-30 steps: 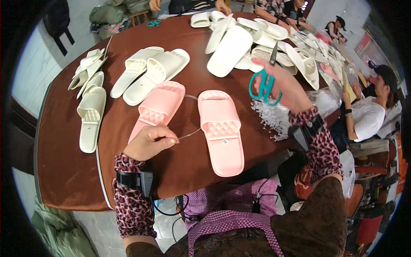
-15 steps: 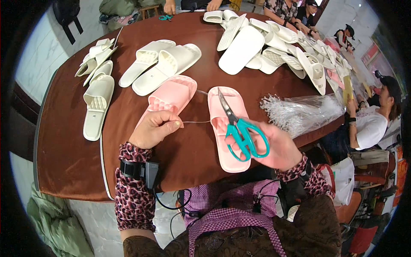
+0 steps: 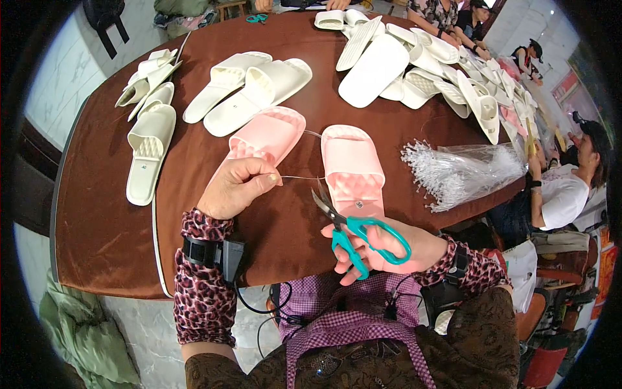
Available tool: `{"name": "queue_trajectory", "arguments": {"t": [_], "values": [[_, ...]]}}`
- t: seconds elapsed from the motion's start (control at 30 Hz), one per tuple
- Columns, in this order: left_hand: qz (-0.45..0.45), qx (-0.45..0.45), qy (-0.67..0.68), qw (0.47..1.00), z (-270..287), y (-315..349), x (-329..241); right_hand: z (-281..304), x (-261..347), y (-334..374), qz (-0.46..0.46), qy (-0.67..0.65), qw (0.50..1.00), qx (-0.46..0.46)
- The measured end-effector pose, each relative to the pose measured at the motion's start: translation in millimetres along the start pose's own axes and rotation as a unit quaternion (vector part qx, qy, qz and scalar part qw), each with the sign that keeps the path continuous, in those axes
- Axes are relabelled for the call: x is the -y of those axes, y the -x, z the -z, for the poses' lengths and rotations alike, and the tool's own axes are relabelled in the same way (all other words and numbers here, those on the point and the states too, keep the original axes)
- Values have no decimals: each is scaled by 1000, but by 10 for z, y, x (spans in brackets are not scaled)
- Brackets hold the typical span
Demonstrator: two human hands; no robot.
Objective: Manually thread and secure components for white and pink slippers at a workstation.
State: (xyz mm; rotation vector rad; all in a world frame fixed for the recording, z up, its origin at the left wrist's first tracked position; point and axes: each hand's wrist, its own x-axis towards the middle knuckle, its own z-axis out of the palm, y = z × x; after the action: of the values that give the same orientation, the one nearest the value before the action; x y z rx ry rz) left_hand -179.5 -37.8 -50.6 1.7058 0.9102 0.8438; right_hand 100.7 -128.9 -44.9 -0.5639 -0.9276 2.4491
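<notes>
My left hand (image 3: pixel 236 188) is closed, thumb against finger, pinching a thin pale cord (image 3: pixel 299 177). That cord runs toward a pair of pink slippers, one (image 3: pixel 275 129) under and beyond my left hand, the other (image 3: pixel 353 155) on its right. Teal-handled scissors (image 3: pixel 340 220) rest in my right hand (image 3: pixel 418 245), fingers through and around the handles. Their blades are parted, with the tips at the cord between the slippers. Whether the blades touch the cord, I cannot tell. My right hand partly covers the near end of the right pink slipper.
White slippers lie as a pair (image 3: pixel 278 87), at the left (image 3: pixel 151 152), and in a large pile (image 3: pixel 372 71). A clear bag of white tag strings (image 3: pixel 447 175) sits right on the brown-covered table (image 3: pixel 103 227). Other teal scissors (image 3: pixel 256 19) lie at the far edge. Several people work around.
The scissors have come down and left off the right slipper, turning toward the cord with their blades parted. My left hand keeps its pinch on the cord. The whole view has shifted slightly.
</notes>
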Motion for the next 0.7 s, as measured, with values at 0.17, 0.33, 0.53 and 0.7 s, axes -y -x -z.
{"name": "queue_trajectory", "arguments": {"t": [0.17, 0.33, 0.53, 0.7], "values": [[50, 31, 10, 998, 16, 10, -63, 16, 142, -100, -24, 38, 998, -33], [59, 41, 14, 997, 21, 10, -94, -86, 214, -124, -14, 83, 990, -117], [31, 11, 21, 999, 8, -8, -31, 3, 218, -79, 66, 118, 988, -71], [29, 8, -6, 1000, 58, 399, -264, -41, 335, -15, 81, 240, 956, -148]]}}
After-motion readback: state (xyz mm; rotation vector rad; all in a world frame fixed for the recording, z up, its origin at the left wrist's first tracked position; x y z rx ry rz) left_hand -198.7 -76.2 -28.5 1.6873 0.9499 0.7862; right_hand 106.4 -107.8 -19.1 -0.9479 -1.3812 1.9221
